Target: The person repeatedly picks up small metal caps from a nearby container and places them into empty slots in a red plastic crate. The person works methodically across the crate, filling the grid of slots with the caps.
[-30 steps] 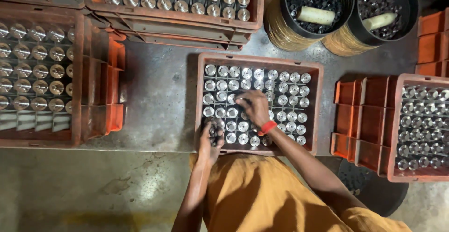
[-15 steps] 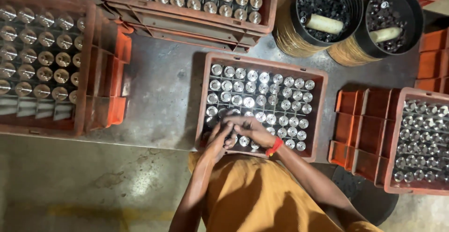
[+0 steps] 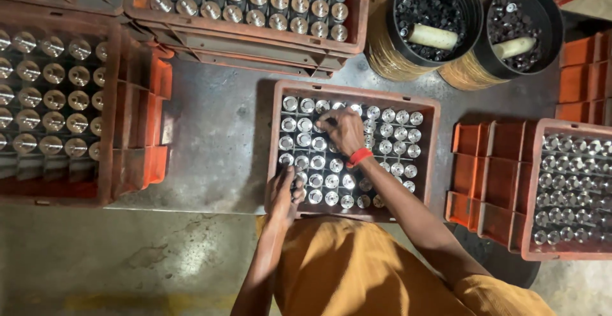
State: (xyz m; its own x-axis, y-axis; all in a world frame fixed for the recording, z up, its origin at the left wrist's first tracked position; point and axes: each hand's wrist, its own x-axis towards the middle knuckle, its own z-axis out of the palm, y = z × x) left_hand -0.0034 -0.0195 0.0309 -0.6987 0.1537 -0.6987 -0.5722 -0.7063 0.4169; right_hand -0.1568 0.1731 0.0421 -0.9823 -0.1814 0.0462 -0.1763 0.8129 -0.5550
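**Crate of metal parts close to full as two hands work its rows**

A person in an orange shirt leans over a brown plastic crate (image 3: 433,156) on a grey concrete floor, seen from above. The right hand (image 3: 344,131), a red band at its wrist, reaches into the upper rows with fingers curled down onto the shiny cylindrical metal parts (image 3: 389,131) standing there; whether it pinches one or only touches the tops cannot be told from this height. The left hand (image 3: 284,195) rests at the crate's near left corner, fingers bent over the edge and the nearest parts.

Judging by how things lie, the filling is mostly done: upright parts stand in nearly every row, with only the spots hidden under the hands unaccounted for. Similar loaded crates (image 3: 255,10) sit above, at left and at right, and two black buckets (image 3: 472,10) of small dark pieces stand at the upper right.
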